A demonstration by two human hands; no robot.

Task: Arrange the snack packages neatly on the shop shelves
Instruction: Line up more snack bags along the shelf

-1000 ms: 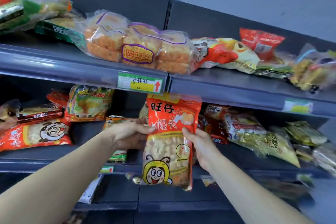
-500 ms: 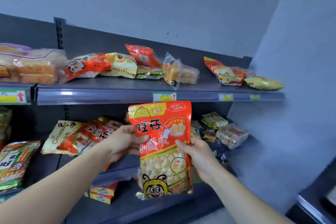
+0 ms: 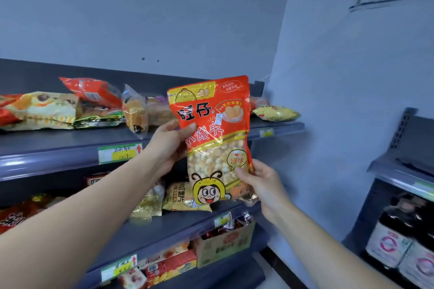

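I have the orange snack bag [image 3: 216, 138] with the bee face on it in both hands. My left hand [image 3: 172, 145] grips its left edge high up, thumb on the front. My right hand [image 3: 263, 180] grips the bottom right corner, with the fingers curled round behind. The bag is up in the air and stands almost straight, leaning a little. It is not on any shelf yet.

A second ago the bag was lower, in front of the middle shelf [image 3: 164, 225], and I was looking further to the left. Now I have turned to the right and lifted the bag up. It sits in front of the right end of the top shelf [image 3: 58, 159], between the clear bread packet [image 3: 135, 110] and the yellow packet [image 3: 277, 113] near the wall. My right hand has also slid lower down the bag.

I think this means the bag is going to the right end of the top shelf. The bag hides that spot, so I cannot tell how much room is there. The red packet [image 3: 94, 91] and the others on that shelf lie flat and jumbled, so lots of tidying is left.
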